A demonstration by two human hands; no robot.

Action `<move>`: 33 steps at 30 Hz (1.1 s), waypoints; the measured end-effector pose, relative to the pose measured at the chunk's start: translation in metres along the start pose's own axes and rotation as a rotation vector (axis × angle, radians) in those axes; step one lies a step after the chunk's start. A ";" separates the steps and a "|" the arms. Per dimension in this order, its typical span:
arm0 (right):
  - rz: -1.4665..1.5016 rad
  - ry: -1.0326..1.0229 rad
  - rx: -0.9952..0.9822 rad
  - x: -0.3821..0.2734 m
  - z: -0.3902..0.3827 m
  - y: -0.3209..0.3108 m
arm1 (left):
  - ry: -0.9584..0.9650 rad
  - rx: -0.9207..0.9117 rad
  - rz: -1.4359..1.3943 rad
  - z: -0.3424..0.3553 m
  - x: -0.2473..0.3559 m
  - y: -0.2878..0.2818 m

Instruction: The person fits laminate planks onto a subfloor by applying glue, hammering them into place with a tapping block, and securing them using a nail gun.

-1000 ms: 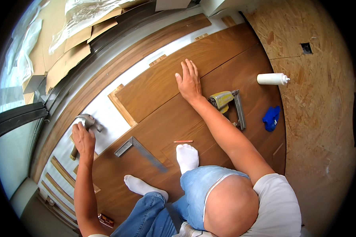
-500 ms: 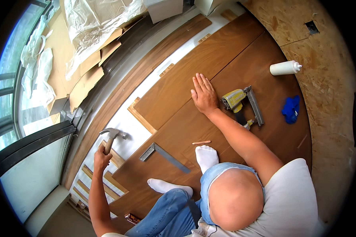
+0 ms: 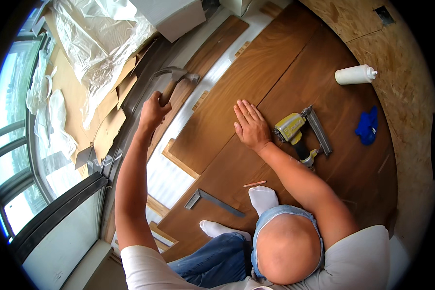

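My left hand (image 3: 153,116) grips the wooden handle of a claw hammer (image 3: 168,91), raised toward the far edge strip of the flooring. Its metal head points to the right, above the wood and apart from the large plank. My right hand (image 3: 253,128) lies flat with fingers stretched out, across the seam between the brown wooden plank (image 3: 217,113) and the floorboards beside it. Right of that hand, a yellow-and-black pneumatic nail gun (image 3: 291,128) rests on its side. Nearer to me lie a carpenter's pencil (image 3: 254,183) and a metal try square (image 3: 220,203).
A white squeeze bottle (image 3: 354,75) and a blue object (image 3: 367,126) lie at the right, by bare particle board (image 3: 406,101). Wooden battens (image 3: 158,207) show in the gap at the left. Cardboard with plastic wrap (image 3: 101,96) leans near the window frame (image 3: 58,208).
My left hand has lifted the hammer up and to the right, away from the gap with the battens. My right hand stays flat on the wood. The view has shifted slightly.
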State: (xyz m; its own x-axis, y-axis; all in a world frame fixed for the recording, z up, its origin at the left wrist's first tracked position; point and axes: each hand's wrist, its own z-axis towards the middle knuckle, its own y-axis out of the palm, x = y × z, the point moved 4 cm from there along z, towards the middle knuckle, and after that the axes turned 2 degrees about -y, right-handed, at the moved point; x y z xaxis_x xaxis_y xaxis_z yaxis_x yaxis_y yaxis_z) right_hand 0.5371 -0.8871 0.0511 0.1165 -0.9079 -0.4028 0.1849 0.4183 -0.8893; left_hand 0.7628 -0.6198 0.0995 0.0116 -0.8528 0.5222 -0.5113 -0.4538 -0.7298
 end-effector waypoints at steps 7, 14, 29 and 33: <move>-0.008 0.017 -0.002 0.005 -0.001 0.000 | 0.122 -0.084 -0.024 0.070 0.068 0.041; -0.022 0.026 -0.020 0.003 0.002 -0.001 | 0.137 -0.173 0.025 0.100 0.076 0.050; -0.026 0.036 -0.029 0.003 0.002 -0.003 | 0.483 -0.128 0.306 0.126 0.107 0.063; -0.029 0.024 -0.028 0.000 0.005 -0.006 | 0.454 -0.069 0.261 0.127 0.104 0.063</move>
State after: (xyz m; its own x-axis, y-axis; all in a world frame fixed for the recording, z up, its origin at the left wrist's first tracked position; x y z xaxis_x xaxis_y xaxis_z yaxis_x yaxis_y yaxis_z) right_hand 0.5411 -0.8900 0.0577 0.0878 -0.9202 -0.3814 0.1606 0.3910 -0.9063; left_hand 0.8409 -0.7701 0.0513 -0.4891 -0.7303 0.4769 -0.5029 -0.2106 -0.8383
